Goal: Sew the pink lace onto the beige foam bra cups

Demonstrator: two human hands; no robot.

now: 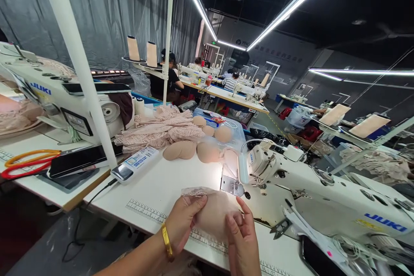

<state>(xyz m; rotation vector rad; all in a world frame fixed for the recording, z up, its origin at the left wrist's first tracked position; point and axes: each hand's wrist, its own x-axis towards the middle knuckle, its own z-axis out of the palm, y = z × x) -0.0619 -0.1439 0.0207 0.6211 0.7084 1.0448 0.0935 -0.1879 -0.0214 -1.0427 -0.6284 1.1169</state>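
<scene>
Between my two hands is a beige bra cup (213, 215) with a strip of lace along its upper left edge. My left hand (184, 220), with a gold band at the wrist, pinches the lace edge between thumb and fingers. On the other side, my right hand (242, 235) grips the cup's right edge, its index finger raised. The cup is above the printed ruler at the table's front. Just beyond it are the needle plate (230, 184) and lit needle area of a sewing machine (310, 181). More beige cups (181, 150) lie behind, near the machine.
Pale pink lace pieces (158, 129) are heaped at the back left. A white power bank (134, 164) with a cable lies left. Thread snips (280, 227) and a phone (318, 256) are at right. Another machine (64, 103) and orange-red scissors (30, 161) occupy the left table. Co-workers sit farther back.
</scene>
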